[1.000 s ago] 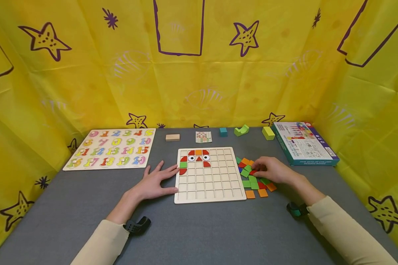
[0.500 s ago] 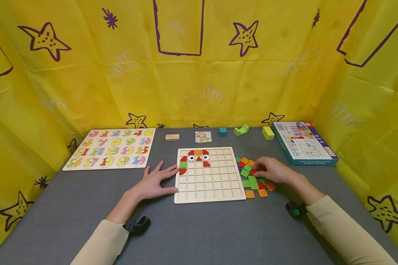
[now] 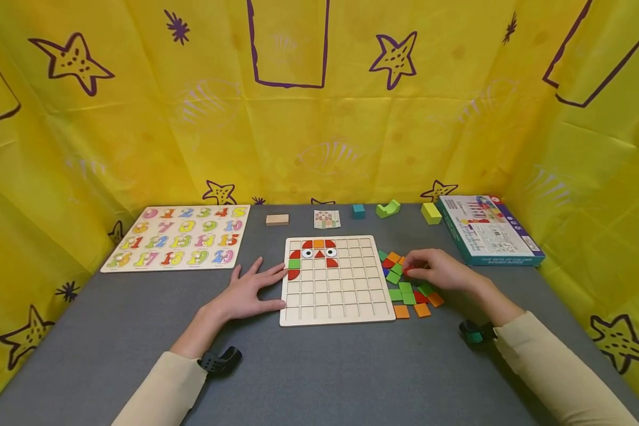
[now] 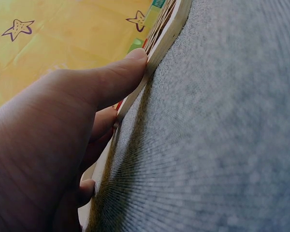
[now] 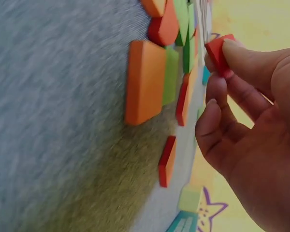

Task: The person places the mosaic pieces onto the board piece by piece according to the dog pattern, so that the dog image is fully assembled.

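Note:
A square wooden grid board [image 3: 341,299] lies on the grey table, with red, orange and green tiles and two eye tiles [image 3: 307,254] set in its upper left cells. My left hand [image 3: 245,296] spreads its fingers against the board's left side; in the left wrist view its thumb [image 4: 118,79] touches the board edge [image 4: 173,30]. Over the loose tiles [image 3: 406,294] right of the board is my right hand [image 3: 442,271]. Between thumb and fingertips it pinches a small red tile [image 5: 217,54], held up off the table in the right wrist view.
A number puzzle board [image 3: 181,239] lies at the left. Along the back are a wooden block [image 3: 277,220], a picture card [image 3: 326,219], a blue cube [image 3: 358,212], a green curved block [image 3: 388,209] and a yellow block [image 3: 431,213]. A flat box [image 3: 490,231] lies at the back right.
My right hand has lifted slightly from the loose tiles, with the red tile now pinched in its fingertips. The left hand stays at the board's edge.

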